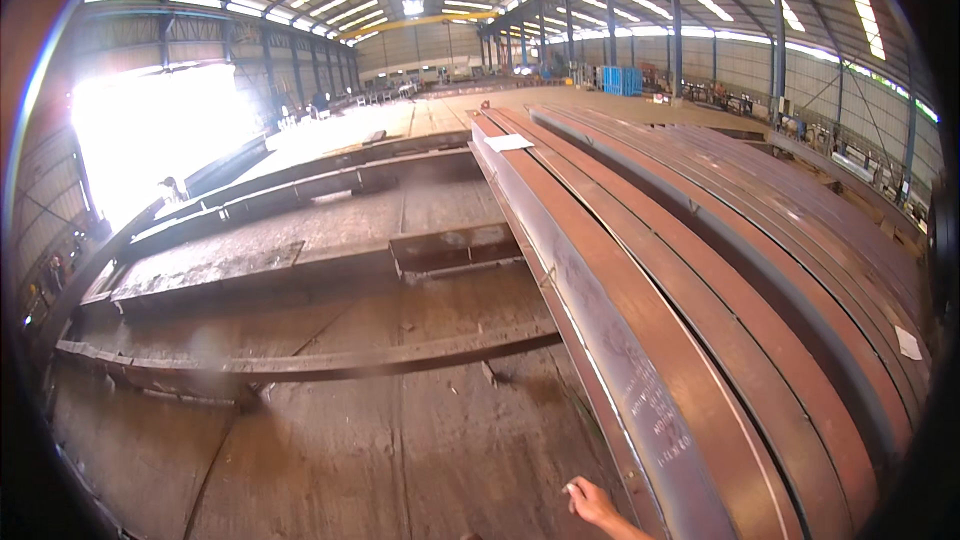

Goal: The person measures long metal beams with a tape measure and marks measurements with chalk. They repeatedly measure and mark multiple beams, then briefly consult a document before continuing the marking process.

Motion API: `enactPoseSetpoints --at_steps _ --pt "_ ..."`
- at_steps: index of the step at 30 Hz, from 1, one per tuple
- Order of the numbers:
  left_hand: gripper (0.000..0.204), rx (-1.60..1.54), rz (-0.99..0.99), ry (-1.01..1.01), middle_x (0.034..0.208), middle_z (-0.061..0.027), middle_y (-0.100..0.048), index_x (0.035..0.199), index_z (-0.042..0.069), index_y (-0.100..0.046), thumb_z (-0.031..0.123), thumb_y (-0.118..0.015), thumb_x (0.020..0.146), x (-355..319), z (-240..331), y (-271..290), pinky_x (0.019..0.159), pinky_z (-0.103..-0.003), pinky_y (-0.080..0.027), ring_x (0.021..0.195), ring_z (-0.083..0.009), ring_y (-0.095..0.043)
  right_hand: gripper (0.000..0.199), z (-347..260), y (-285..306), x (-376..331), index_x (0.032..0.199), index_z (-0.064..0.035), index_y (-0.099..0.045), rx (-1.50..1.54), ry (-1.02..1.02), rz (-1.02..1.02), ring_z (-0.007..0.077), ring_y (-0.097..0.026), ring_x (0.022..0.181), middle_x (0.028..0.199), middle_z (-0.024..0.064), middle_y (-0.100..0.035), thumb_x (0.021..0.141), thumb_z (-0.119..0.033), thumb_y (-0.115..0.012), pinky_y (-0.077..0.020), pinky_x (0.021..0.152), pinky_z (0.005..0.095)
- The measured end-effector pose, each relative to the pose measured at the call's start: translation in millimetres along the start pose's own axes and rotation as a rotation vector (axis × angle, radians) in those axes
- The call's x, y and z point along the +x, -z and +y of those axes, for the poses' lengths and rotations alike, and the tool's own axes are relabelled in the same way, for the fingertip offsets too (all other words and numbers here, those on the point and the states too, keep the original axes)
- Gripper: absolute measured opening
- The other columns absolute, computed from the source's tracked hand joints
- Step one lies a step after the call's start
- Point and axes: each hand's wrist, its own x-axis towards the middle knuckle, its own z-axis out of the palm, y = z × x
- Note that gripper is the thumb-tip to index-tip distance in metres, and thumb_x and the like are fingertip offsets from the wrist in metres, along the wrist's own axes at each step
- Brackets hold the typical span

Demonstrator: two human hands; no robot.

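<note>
My right hand (592,502) comes in at the lower edge, its forearm running off to the lower right. Its fingers are curled together, with a small pale spot at the tips. Whether anything is held there is too small to make out. Just right of the hand lies a long steel beam (590,290), brown along its top, with a grey side face bearing white handwritten marks. The hand appears apart from the beam, over the brown floor. My left hand is out of view.
More long steel beams (700,315) lie side by side on the right. A pale sheet (508,142) rests on their far end. Low steel bars (330,364) cross the floor on the left, with a short channel piece (455,248) between. Far back stands a blue stack (622,81).
</note>
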Motion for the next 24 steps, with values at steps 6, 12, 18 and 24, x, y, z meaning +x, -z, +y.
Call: enactPoseSetpoints --at_steps 6,12,18,24 --pt "0.057 -0.054 -0.067 0.039 0.087 -0.0229 -0.076 0.096 -0.006 -0.076 0.049 -0.061 0.095 186.3 91.1 15.9 0.072 -0.047 -0.056 0.083 -0.0378 -0.074 0.023 42.1 -52.1 107.9 0.104 -0.0081 -0.067 -0.501 -0.045 0.383 0.0411 -0.073 0.081 0.076 0.016 -0.074 0.101 -0.028 -0.057 -0.0544 0.076 0.0518" --pt "0.055 -0.173 -0.144 -0.013 0.084 -0.0219 -0.076 0.093 -0.007 -0.076 0.046 -0.061 0.095 323.6 215.4 72.2 0.07 -0.047 -0.056 0.08 -0.0362 -0.074 0.025 42.6 -89.5 148.9 0.108 0.0026 -0.074 -0.784 -0.443 0.109 0.0272 -0.07 0.082 0.09 0.021 -0.072 0.095 -0.019 -0.072 -0.0577 0.079 0.04" --pt "0.054 -0.163 -0.173 0.011 0.081 -0.0209 -0.075 0.09 -0.009 -0.075 0.044 -0.061 0.095 432.4 245.4 72.9 0.068 -0.047 -0.055 0.077 -0.0346 -0.074 0.025 -5.4 -106.2 228.7 0.106 0.0013 -0.074 -0.622 -0.51 0.1 0.0254 -0.068 0.075 0.084 0.0187 -0.072 0.097 -0.021 -0.066 -0.0563 0.072 0.0397" --pt "0.051 -0.053 -0.097 0.053 0.078 -0.0193 -0.075 0.086 -0.011 -0.073 0.038 -0.061 0.095 522.3 278.2 55.6 0.064 -0.046 -0.055 0.074 -0.0315 -0.073 0.028 -31.6 -112.6 336.6 0.103 0.0001 -0.074 -0.524 -0.569 0.077 0.0236 -0.066 0.068 0.079 0.0163 -0.072 0.099 -0.024 -0.061 -0.0548 0.066 0.0393"
